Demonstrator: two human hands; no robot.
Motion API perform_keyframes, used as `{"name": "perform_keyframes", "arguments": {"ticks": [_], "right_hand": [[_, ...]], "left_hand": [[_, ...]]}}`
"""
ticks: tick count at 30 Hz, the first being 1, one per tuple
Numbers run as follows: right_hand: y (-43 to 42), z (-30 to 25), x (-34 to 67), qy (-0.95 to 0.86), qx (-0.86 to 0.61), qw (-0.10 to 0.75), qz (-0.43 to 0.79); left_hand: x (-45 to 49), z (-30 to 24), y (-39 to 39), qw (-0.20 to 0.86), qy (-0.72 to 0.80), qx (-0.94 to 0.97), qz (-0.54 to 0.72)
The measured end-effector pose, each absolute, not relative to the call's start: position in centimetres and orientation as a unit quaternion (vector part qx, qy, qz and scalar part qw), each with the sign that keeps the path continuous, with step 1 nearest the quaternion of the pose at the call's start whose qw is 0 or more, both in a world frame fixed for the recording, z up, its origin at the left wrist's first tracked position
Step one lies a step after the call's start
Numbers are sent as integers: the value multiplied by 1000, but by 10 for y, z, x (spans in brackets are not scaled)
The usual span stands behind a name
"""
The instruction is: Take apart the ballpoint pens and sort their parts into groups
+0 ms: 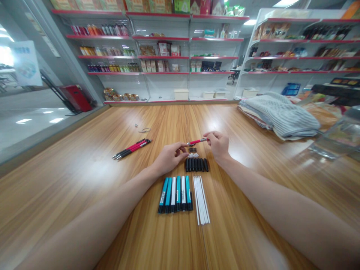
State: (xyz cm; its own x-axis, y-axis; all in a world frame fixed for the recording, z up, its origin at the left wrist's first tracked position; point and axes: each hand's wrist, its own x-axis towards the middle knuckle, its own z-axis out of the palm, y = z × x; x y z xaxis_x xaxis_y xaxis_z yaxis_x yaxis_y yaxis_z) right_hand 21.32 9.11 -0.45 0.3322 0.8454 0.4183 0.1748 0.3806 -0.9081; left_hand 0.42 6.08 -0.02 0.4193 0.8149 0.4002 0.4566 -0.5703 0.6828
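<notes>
Between the thumb and fingers of my right hand (pixel 218 145) is a red pen barrel (pixel 198 141), held nearly level over the table. My left hand (pixel 172 155) has bent fingers, its index fingertip at the barrel's left end and its thumb apart below. Whether that fingertip touches the barrel is unclear. Beneath the hands lie small dark parts (pixel 192 150), small white parts (pixel 193 155) and a row of black pen grips (pixel 197 164). Closer to me are teal and white pen barrels (pixel 178 193) with black ends, and beside them thin white refills (pixel 201 200).
Red-and-black pens (pixel 132 149) lie on the left of the wooden table (pixel 112 225), with a thin loop (pixel 144 130) behind them. Folded striped cloth (pixel 281 114) and a clear container (pixel 332 137) occupy the right side. Stocked shelves (pixel 161 38) stand beyond the far edge.
</notes>
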Motion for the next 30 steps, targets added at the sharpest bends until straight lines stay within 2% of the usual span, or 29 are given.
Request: {"name": "perform_keyframes", "arguments": {"ticks": [8, 13, 15, 18, 25, 30], "right_hand": [[70, 3, 203, -641, -368, 603, 300], [70, 4, 207, -625, -357, 595, 358], [73, 3, 210, -597, -370, 611, 365], [78, 1, 214, -570, -389, 631, 354], [81, 0, 216, -580, -395, 623, 345], [82, -2, 217, -585, -393, 624, 337]], "left_hand": [[0, 4, 65, 459, 383, 673, 435], [-12, 15, 73, 556, 318, 565, 519], [-25, 26, 75, 575, 298, 567, 509], [-52, 50, 73, 599, 313, 635, 374], [-87, 87, 58, 556, 361, 749, -17], [-80, 75, 57, 527, 374, 755, -110]]}}
